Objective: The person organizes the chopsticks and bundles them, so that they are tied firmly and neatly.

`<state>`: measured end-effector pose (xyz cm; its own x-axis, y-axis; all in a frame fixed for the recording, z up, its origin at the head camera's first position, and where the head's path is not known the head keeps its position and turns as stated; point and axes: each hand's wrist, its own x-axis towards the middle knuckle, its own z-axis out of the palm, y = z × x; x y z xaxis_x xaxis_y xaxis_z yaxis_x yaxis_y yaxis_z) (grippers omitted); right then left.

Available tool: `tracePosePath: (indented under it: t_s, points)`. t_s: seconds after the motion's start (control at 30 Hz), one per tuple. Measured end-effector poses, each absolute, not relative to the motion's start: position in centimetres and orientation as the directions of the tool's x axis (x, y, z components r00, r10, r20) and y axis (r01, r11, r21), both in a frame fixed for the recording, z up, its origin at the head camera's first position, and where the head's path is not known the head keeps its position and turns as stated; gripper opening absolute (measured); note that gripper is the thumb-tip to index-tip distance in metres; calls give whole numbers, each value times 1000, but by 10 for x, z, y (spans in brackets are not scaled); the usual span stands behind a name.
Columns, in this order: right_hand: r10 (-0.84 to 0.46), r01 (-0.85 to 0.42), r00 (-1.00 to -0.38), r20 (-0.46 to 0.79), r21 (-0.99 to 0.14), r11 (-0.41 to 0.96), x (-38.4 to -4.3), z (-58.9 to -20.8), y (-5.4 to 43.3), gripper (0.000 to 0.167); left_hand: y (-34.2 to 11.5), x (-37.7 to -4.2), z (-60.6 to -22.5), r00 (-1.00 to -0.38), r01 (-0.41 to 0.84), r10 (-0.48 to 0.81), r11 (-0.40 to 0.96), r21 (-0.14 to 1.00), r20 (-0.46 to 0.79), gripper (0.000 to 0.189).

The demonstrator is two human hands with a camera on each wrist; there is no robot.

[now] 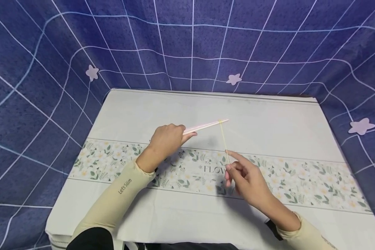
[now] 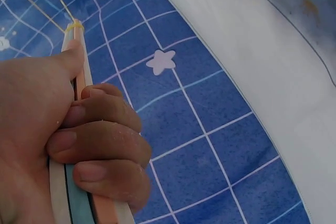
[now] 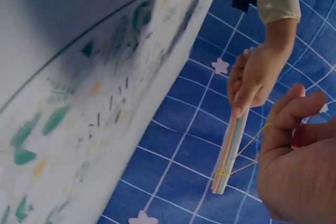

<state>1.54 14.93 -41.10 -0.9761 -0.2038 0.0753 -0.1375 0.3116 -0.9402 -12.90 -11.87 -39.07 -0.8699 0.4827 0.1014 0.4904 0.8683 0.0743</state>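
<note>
My left hand (image 1: 167,139) grips a bundle of slim pastel chopsticks (image 1: 203,127), whose narrow ends point right above the table. In the left wrist view the fingers curl round the chopsticks (image 2: 80,198), which show white, blue-green and orange, and the thumb lies along them. A thin yellow rubber band (image 1: 224,140) loops round the bundle near its tips. It is stretched taut down to my right hand (image 1: 250,180), which pinches its other end between thumb and fingers. In the right wrist view two strands of the rubber band (image 3: 254,141) run from the bundle to the fingers.
A white table cover (image 1: 187,215) with a floral band (image 1: 300,177) lies under both hands. Blue grid-patterned cloth (image 1: 175,38) with pale stars hangs behind and at both sides of the table.
</note>
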Motion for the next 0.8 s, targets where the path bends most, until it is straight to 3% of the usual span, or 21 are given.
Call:
tracePosePath:
  t_s: [0.23, 0.33, 0.47, 0.57, 0.7, 0.8]
  points:
    - [-217, -192, -972, 90, -839, 509, 9, -420, 152, 41, -112, -118, -394, -853, 518, 509, 853, 66, 110, 56]
    - [-186, -166, -980, 70, -801, 575, 5, -422, 154, 47, -109, -113, -397, -845, 530, 520, 846, 55, 124, 56]
    - [-155, -131, -987, 43, -775, 618, 0, -423, 157, 55, -105, -107, -401, -830, 550, 540, 834, 45, 139, 55]
    - [-137, -108, -990, 27, -771, 628, -3, -424, 157, 47, -102, -103, -403, -822, 560, 550, 828, 37, 148, 55]
    - [-125, -197, -980, 153, -726, 659, -3, -426, 156, 21, -98, -100, -404, -818, 568, 558, 822, 39, 141, 55]
    - [-121, -305, -944, 308, -670, 677, -1, -429, 152, 12, -97, -99, -403, -816, 570, 559, 820, 47, 145, 54]
